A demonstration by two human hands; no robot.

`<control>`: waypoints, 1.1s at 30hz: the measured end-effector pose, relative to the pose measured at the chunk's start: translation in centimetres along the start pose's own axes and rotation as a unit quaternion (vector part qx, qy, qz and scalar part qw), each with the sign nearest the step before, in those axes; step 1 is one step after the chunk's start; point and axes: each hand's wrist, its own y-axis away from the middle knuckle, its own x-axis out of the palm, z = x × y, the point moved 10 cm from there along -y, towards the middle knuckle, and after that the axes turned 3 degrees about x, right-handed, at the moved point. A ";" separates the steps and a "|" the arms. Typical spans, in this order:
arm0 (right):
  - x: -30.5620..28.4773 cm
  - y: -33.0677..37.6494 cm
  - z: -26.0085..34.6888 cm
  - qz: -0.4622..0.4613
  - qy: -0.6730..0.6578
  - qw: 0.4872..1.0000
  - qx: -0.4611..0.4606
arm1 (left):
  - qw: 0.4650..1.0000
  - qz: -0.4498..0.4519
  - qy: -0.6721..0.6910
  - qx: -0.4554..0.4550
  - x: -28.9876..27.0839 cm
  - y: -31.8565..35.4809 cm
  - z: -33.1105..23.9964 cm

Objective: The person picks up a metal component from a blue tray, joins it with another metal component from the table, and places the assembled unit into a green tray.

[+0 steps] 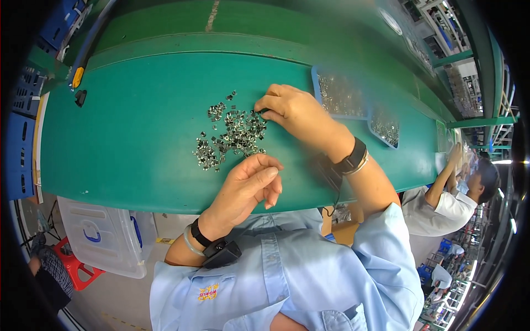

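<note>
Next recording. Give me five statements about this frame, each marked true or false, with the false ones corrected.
1. The table top is green. True.
2. The right hand is at the edge of the small metal parts. True.
3. Blue trays stand left of those parts. False: the blue trays are to their right.
4. A dark band circles the left wrist. True.
5. A clear box stands on the table. False: the clear box is off it, lower left.

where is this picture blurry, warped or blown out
Head view: fisheye bends the green table's edges, with black at the corners; head view: a hazy patch softens the larger blue tray; head view: the small metal pieces glint but look fairly crisp; head view: lamps at far right look blown out.
</note>
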 end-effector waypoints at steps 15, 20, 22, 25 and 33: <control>-4.3 8.9 5.0 -0.122 -0.006 0.993 -0.008 | 0.995 -0.081 -0.053 0.031 1.2 -0.6 -0.2; -4.6 10.9 5.5 -0.161 -0.006 0.987 -0.009 | 0.995 -0.058 -0.081 0.018 1.9 -0.8 0.9; -4.7 11.6 5.3 -0.172 -0.015 0.985 -0.007 | 0.995 -0.053 -0.078 0.010 2.2 -0.9 1.3; -4.9 12.6 4.6 -0.198 -0.066 0.978 0.005 | 0.994 -0.060 -0.087 0.009 2.4 -0.9 1.7; -4.9 14.0 3.6 -0.232 -0.118 0.965 0.030 | 0.989 -0.072 -0.124 0.032 3.5 -0.8 1.7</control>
